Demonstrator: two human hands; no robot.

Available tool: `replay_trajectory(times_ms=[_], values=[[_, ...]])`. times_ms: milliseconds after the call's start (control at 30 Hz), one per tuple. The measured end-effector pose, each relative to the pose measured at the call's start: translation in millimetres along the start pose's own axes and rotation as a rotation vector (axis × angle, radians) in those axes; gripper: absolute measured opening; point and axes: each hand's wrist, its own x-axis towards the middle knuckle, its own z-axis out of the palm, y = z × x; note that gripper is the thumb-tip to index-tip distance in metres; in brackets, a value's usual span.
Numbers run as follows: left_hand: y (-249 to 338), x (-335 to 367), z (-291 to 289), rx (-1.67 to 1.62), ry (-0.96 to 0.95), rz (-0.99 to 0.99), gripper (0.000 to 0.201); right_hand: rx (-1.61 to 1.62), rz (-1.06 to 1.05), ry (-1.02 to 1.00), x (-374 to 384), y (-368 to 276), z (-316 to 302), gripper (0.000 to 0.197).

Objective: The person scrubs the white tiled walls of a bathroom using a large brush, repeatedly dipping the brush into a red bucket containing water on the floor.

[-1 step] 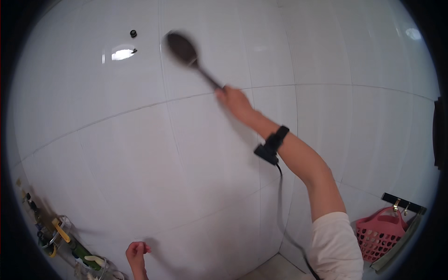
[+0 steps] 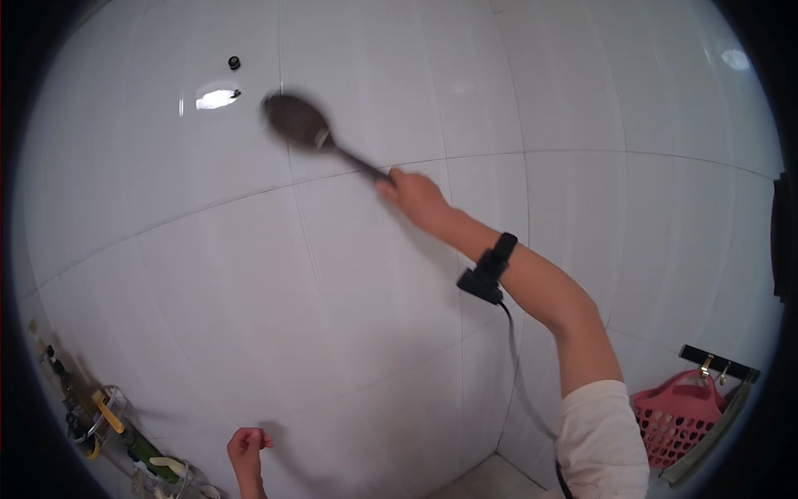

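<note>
A dark brown long-handled brush (image 2: 297, 121) with an oval head is gripped by my right hand (image 2: 418, 200), its fingers wrapped round the handle. The brush head is smeared by motion, so its face and bristles are unclear. It is in front of the white tiled wall (image 2: 374, 274), pointing up and left; whether it touches the tiles I cannot tell. Low in the view, my left hand (image 2: 247, 449) is raised near the wall with its fingers curled in, and nothing shows in it. A black strap device (image 2: 486, 270) with a cable sits on my right forearm.
At lower left, a wall rack (image 2: 116, 407) holds bottles, among them a green bottle (image 2: 150, 456), and a yellow-handled item (image 2: 108, 409). A pink perforated basket (image 2: 677, 420) hangs from a black hook rail (image 2: 719, 363) at right. A small black fitting (image 2: 234, 62) is on the upper wall.
My right hand and the brush have swung down and to the left, the brush head tilting lower. The left hand has hardly moved.
</note>
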Motion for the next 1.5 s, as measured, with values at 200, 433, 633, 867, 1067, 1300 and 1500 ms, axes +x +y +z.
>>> replay_trajectory(times_ms=[200, 433, 633, 867, 1067, 1300, 1500], values=[[-6, 8, 69, -0.04, -0.212, 0.031, 0.009, -0.06, 0.135, 0.194, 12, 114, -80, 0.041], [-7, 0, 126, -0.022, -0.311, 0.005, 0.01, 0.318, 0.359, 0.384, 120, 166, -125, 0.048], [-11, -4, 155, -0.027, -0.287, -0.006, 0.01, 0.091, -0.013, 0.162, 108, -2, -63, 0.044], [-12, -13, 185, 0.03, -0.326, 0.029, 0.01, 0.187, 0.317, 0.388, 121, 170, -125, 0.049], [-35, -11, 204, 0.104, -0.332, -0.002, 0.01, 0.568, 0.455, 0.311, 52, 239, -94, 0.049], [-11, -18, 271, 0.13, -0.423, 0.047, 0.01, -0.018, 0.142, -0.237, -138, 198, 1, 0.036], [-7, -21, 321, 0.298, -0.504, 0.116, 0.013, 0.172, 0.468, 0.242, -173, 300, 13, 0.036]])
